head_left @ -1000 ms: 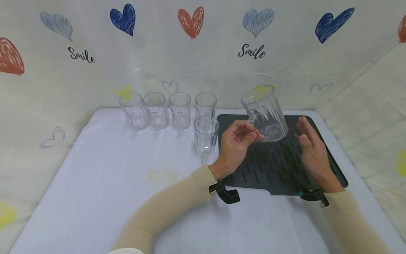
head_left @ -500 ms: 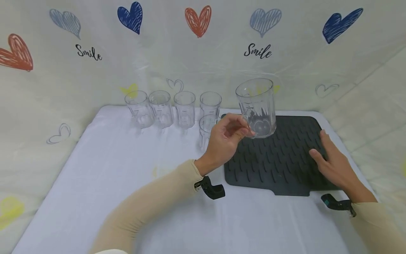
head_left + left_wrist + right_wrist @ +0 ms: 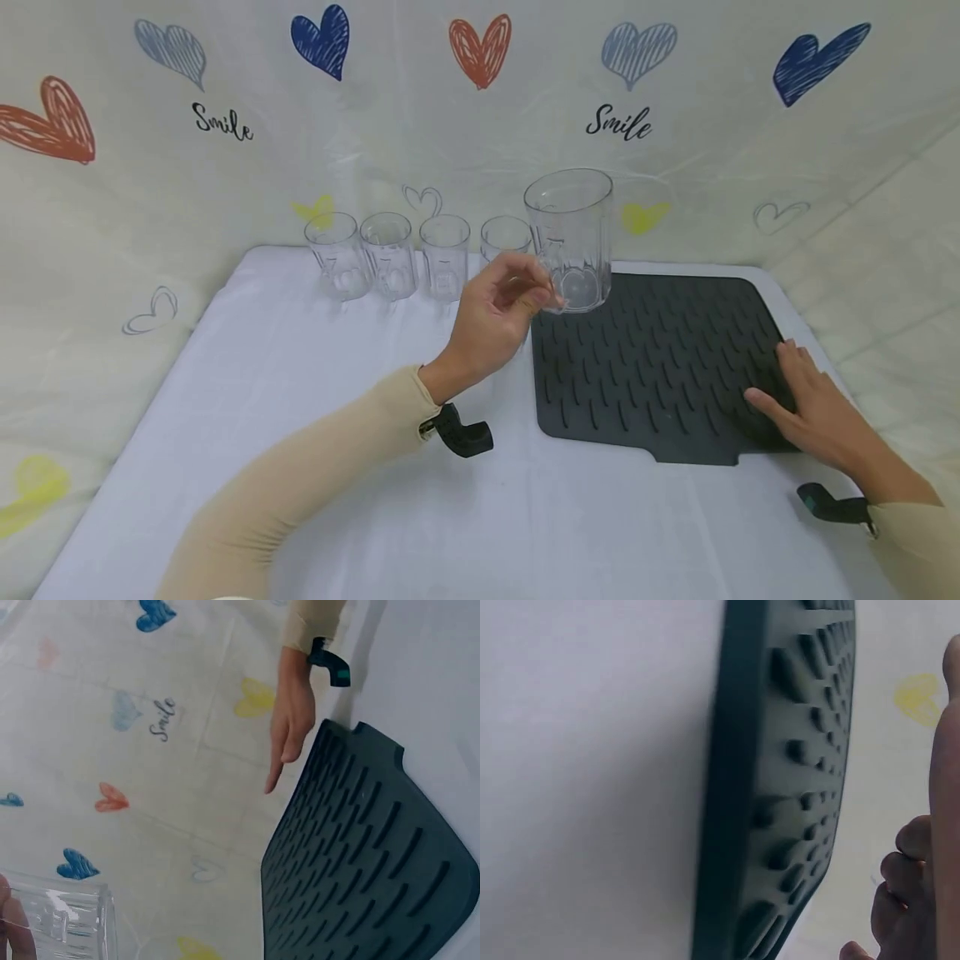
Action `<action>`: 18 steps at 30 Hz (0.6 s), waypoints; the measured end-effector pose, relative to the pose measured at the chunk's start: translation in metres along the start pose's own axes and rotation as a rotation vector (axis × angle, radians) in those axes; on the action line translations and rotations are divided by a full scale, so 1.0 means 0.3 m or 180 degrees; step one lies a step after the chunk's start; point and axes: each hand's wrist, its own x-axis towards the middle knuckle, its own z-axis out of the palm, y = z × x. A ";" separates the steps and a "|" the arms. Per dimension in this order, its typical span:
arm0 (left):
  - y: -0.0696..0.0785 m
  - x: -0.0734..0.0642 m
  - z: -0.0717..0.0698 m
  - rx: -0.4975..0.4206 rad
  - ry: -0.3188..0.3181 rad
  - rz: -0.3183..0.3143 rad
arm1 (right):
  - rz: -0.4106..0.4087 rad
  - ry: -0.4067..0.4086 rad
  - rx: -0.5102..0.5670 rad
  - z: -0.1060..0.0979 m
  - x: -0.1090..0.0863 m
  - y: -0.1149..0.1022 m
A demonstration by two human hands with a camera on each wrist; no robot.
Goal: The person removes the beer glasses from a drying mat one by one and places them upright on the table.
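In the head view my left hand (image 3: 491, 321) pinches the handle of a clear faceted mug (image 3: 581, 242). The mug hangs upright in the air, overlapping the left back corner of a dark ridged drying mat (image 3: 645, 358). Part of the same mug (image 3: 67, 919) shows at the lower left of the left wrist view, fingertips beside it. My right hand (image 3: 825, 421), fingers extended, is at the mat's right edge and holds nothing. Behind the left hand, a similar mug (image 3: 506, 232) is partly covered.
Several more clear mugs (image 3: 445, 258) stand upright in a row at the back left of the white-covered table (image 3: 360, 350). A pale backdrop (image 3: 690, 167) printed with hearts rises right behind the table. The mat covers the table's right side.
My left hand has drawn the mug leftward and turned it from tilted to upright. My right hand has moved away from beside the mug, right and nearer, to the mat's edge.
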 end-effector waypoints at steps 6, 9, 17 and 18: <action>0.016 -0.011 -0.069 0.0219 0.0064 0.0049 | 0.0005 -0.0202 -0.0329 0.024 -0.008 0.015; 0.024 -0.018 -0.107 0.0280 0.0099 0.0053 | 0.0079 -0.0399 -0.0419 0.029 -0.013 0.021; 0.044 -0.034 -0.199 0.0449 0.0234 0.0034 | 0.0232 -0.0671 -0.0460 0.027 -0.034 0.031; 0.045 -0.038 -0.210 0.0466 0.0251 0.0026 | 0.0239 -0.0683 -0.0467 0.028 -0.035 0.030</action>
